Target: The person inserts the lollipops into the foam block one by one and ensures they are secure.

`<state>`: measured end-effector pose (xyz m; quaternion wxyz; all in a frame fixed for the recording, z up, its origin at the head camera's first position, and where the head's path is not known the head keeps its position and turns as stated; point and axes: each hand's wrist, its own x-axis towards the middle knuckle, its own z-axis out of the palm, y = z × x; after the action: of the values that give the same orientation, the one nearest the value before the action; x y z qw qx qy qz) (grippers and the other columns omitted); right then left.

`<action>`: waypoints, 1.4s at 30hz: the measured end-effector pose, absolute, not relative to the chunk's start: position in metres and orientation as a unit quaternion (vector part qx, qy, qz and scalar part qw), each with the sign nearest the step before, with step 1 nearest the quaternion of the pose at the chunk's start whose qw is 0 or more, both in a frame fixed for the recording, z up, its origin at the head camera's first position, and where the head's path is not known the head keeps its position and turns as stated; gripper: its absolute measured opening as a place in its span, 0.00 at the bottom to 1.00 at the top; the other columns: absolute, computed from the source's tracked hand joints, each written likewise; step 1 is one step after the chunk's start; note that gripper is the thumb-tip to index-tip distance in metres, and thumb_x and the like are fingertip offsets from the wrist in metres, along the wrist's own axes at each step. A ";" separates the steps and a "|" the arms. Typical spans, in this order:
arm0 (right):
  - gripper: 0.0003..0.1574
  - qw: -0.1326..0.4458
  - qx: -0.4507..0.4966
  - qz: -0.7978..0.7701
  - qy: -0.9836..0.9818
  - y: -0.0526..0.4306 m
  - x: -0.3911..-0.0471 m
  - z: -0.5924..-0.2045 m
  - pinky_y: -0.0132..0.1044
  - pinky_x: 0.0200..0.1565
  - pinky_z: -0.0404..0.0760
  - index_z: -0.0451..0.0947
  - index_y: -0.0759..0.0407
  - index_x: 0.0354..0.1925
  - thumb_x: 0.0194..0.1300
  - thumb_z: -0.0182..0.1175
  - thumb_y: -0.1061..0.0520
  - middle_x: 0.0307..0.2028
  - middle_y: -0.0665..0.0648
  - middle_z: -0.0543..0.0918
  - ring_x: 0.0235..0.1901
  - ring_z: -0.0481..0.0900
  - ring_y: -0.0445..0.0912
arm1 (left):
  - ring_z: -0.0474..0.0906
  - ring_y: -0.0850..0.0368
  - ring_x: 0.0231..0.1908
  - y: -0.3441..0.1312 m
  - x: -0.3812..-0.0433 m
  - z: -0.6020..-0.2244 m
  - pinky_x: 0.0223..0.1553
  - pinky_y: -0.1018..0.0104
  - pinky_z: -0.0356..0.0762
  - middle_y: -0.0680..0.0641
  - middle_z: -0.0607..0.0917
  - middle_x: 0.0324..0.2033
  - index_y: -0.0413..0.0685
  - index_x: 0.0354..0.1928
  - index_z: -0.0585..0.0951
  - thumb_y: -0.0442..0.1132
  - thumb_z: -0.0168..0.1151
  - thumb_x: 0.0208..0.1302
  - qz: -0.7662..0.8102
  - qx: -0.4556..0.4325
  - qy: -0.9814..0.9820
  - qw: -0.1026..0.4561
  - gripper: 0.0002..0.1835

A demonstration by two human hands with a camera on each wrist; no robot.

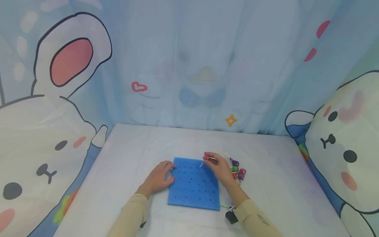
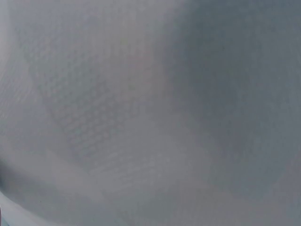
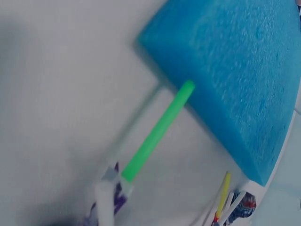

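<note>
"Where's the red lollipop [image 1: 206, 157]?"
"Below centre in the head view, over the upper part of the blue board [image 1: 193, 186], pinched by the right hand [image 1: 218, 167]."
"The left hand [image 1: 158, 177]?"
"Thumb and fingers apart, touching the board's left edge."
"Around them?"
"Other lollipops [image 1: 235, 169] right of the board, white table [image 1: 266, 181], pale-blue curtain [image 1: 204, 42] across the top."

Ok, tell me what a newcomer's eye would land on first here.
Probably the dotted blue board on the white table. Near its far edge, the right hand pinches a red lollipop, with more colourful lollipops lying to the board's right. A huge cartoon rabbit stands out on the backdrop at left.
</note>
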<state>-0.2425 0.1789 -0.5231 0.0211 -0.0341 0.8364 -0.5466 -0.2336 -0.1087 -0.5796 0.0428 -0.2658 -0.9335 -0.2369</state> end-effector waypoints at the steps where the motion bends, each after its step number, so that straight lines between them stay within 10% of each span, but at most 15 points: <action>1: 0.24 0.024 -0.032 -0.548 0.836 0.177 -0.243 -0.524 0.44 0.58 0.76 0.75 0.54 0.61 0.68 0.62 0.55 0.59 0.57 0.78 0.60 0.76 0.52 | 0.70 0.55 0.61 -0.109 -0.233 -0.579 0.64 0.58 0.66 0.51 0.76 0.56 0.55 0.58 0.75 0.51 0.60 0.63 -0.239 -0.266 -0.933 0.044 0.22; 42: 0.27 0.053 0.010 -0.561 0.826 0.152 -0.244 -0.546 0.49 0.58 0.75 0.77 0.50 0.60 0.64 0.66 0.49 0.57 0.55 0.80 0.60 0.76 0.53 | 0.70 0.56 0.60 -0.109 -0.237 -0.588 0.65 0.59 0.66 0.52 0.76 0.55 0.56 0.58 0.75 0.51 0.59 0.63 -0.236 -0.264 -0.934 0.048 0.22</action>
<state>-0.2444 0.1524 -0.5460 0.0529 0.0096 0.8263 -0.5607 -0.2373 -0.1085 -0.5880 0.0485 -0.2642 -0.9340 -0.2356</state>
